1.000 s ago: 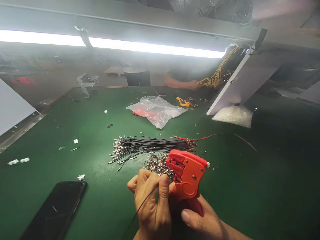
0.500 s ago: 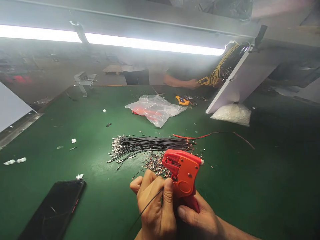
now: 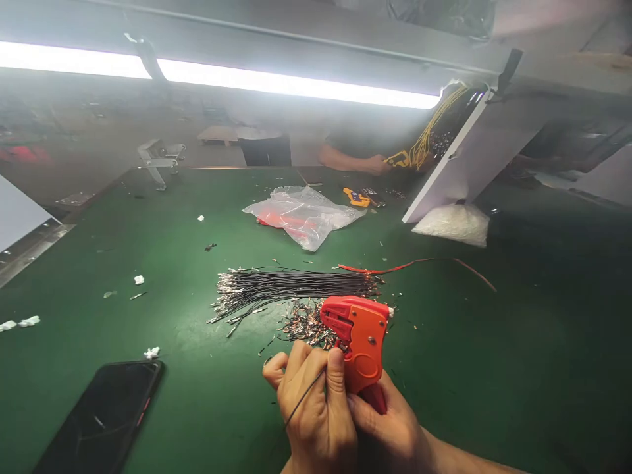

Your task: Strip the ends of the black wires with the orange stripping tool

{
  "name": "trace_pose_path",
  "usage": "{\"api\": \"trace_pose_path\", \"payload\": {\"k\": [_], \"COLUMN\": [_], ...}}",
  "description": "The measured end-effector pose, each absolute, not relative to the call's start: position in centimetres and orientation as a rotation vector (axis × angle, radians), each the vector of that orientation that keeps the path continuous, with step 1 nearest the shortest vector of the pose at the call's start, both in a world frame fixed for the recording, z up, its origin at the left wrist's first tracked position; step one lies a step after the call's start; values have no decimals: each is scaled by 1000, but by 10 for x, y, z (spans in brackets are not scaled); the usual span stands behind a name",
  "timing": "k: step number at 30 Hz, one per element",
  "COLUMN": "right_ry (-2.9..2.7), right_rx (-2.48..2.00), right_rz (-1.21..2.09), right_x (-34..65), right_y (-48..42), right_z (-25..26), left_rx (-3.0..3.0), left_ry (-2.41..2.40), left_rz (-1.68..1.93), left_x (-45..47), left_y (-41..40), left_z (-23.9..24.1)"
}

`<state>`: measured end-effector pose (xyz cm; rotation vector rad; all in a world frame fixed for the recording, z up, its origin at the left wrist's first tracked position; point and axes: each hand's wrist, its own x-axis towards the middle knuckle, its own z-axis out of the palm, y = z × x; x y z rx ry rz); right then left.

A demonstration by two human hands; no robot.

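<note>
My right hand point(image 3: 395, 418) is wrapped round the handle of a red and orange wire stripper point(image 3: 366, 345), its jaws facing left. Close against its left side, my left hand point(image 3: 316, 401) is closed, pinching a thin black wire point(image 3: 303, 397) between thumb and fingers. The wire's front end is hidden by the fingers near the tool's jaws. Beyond the tool lies a bundle of black wires point(image 3: 296, 284) with metal terminals at the left ends. Between bundle and hands is a heap of small wire offcuts point(image 3: 303, 319).
A black phone point(image 3: 101, 415) lies at the front left. Farther back are a clear plastic bag point(image 3: 316, 214) with something red inside, a yellow tool point(image 3: 356, 197) and a bag of white pieces point(image 3: 454, 225). Across the table, another person's hand point(image 3: 378, 164) is near yellow wires.
The stripper's handle and my right thumb have drawn closer together. My left hand has shifted slightly right, still with the black wire. The whole view has moved a little.
</note>
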<state>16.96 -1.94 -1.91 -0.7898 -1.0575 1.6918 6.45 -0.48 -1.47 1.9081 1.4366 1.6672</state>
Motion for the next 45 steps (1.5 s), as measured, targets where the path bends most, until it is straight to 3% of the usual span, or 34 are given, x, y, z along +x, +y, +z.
{"api": "trace_pose_path", "payload": {"k": [13,20,31,37,45], "right_ry": [-973,-921,-698,-797,-953], "right_rx": [-942,-752,-1134,-1217,-1050], "right_rz": [1634,1674,1567,1441,1453], "right_x": [168,175,198,201,196], "right_y": [-22,-18,-7,-9,-2], "right_z": [-26,-30,-15,-31,-11], "left_rx": [1878,1855,1961,1842,1553], "left_ry": [1420,1411,1320,1321,1237], "left_rz": [1647,1607,1380,1367,1347], "left_x": [65,59,67,69,61], "left_y": [-5,-3,-4,-1,3], "left_z": [-16,-18,-33,-40,-32]}}
